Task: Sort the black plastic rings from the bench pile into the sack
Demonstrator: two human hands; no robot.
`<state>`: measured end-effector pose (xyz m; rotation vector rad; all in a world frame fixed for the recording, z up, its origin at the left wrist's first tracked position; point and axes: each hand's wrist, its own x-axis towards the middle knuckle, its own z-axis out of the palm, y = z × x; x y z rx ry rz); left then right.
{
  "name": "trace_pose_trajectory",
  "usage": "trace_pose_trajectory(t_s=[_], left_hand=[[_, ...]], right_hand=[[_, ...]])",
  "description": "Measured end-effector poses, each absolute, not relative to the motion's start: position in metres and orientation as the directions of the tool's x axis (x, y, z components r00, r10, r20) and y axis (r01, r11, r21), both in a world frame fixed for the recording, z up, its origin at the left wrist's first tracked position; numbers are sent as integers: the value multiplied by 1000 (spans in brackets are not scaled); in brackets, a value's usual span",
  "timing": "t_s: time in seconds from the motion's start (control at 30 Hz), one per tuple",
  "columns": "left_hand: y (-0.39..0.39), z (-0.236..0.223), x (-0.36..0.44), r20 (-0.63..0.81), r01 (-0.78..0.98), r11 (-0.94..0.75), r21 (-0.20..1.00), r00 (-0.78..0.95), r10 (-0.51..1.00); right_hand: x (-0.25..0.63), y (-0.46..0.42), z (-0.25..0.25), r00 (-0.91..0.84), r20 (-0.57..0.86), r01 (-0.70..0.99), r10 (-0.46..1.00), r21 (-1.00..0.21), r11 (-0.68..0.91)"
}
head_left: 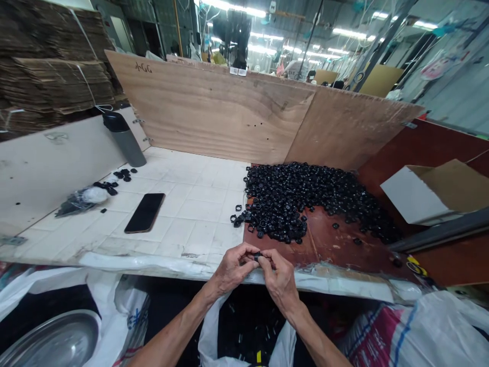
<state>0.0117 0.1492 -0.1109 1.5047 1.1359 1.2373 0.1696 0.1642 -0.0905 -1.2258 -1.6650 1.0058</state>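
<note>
Pinching a small black plastic ring (257, 256) from both sides, the left hand (232, 268) and the right hand (280, 279) are closed around it, their fingers curled inward and almost meeting. The ring is mostly hidden by the fingertips. Both hands hover just above the plastic-wrapped table edge (153, 266). Directly ahead and to the right of the hands, a heap of black plastic rings (305, 199) covers a reddish-brown board (328, 244). To the left of the hands, a black smartphone (145, 213) lies on white tiles (194, 214), with a grey bottle (125, 138) farther off. Below the hands sags an open white sack (246, 336), and a steel basin (49, 342) sits farther left.
</note>
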Motion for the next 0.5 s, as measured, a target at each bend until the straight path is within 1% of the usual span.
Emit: trace_pose_trajectory(t_s=[0.07,0.13,0.17,0.23,0.3,0.33,0.37,0.43,0.5], left_hand=[[143,-109,13,316,243,-327,913,87,945],[136,-107,11,423,352,-454,819,164,891],[133,-106,8,456,389,-512,766,231,859],[128,-105,1,469,426,-596,680,372,801],[124,-105,-6,446,429,-623,655,446,776],[123,-104,-8,432,423,-611,670,447,783],[122,-103,-9,416,411,-581,703,426,804],[121,-101,-6,364,369,-471,801,324,873],[119,-98,-1,287,300,-340,891,208,935]], right_hand=[[167,159,-91,-144,-64,209,987,-977,-33],[168,155,-93,-180,-260,86,949,-965,-249],[170,153,-94,-221,-344,49,913,-938,-342],[174,150,-94,-305,-497,28,812,-857,-514],[178,149,-93,-359,-584,45,728,-790,-612],[180,150,-92,-367,-582,62,726,-794,-605],[180,150,-91,-362,-544,81,757,-827,-556],[179,151,-90,-331,-380,135,864,-925,-355],[177,149,-90,-326,-184,209,927,-971,-120]])
